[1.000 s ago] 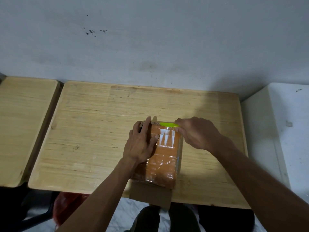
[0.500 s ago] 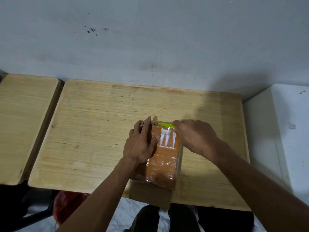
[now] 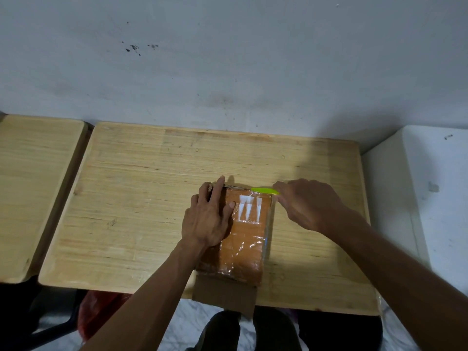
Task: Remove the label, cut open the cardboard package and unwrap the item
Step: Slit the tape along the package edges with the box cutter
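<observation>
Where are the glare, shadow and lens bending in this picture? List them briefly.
Head view: glare glints off the clear wrap on the orange package, brightest near its white marks; a soft shadow darkens the wooden table beyond the right hand, which holds the green cutter; wide-angle bending curves the table's edges; the left hand looks sharp, without motion blur.

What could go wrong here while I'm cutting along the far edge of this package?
The yellow-green cutter in the right hand lies pointing toward the left hand pressing the orange tape-wrapped cardboard package; a slip could nick those fingers. The package overhangs the wooden table and might tip.
</observation>
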The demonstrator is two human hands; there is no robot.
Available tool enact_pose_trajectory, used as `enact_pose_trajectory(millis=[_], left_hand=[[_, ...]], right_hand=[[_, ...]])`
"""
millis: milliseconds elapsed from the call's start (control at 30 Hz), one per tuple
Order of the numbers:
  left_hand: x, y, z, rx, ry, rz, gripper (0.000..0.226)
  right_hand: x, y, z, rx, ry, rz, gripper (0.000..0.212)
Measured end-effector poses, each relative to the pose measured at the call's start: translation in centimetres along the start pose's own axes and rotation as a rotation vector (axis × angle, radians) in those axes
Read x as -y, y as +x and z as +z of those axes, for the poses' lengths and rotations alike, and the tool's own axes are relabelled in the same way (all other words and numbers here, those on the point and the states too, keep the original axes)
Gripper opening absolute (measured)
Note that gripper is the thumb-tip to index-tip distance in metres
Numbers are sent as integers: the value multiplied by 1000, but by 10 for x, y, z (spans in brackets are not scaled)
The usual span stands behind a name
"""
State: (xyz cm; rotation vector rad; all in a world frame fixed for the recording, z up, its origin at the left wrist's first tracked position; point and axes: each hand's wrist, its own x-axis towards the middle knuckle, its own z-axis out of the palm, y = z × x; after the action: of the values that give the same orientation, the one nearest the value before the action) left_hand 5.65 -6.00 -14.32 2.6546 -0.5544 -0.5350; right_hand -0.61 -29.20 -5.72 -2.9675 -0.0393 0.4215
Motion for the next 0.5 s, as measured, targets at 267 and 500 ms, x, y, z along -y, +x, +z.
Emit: enact_pose_trajectory(millis=[267,500], left_hand=[[-3,1,1,18,56,-8,68],[-4,-1,1,7,106,-22,67]], right_hand=[[-2,-1,-4,35,-6,6,21],[-6,-6,-10,80,4,34,19]])
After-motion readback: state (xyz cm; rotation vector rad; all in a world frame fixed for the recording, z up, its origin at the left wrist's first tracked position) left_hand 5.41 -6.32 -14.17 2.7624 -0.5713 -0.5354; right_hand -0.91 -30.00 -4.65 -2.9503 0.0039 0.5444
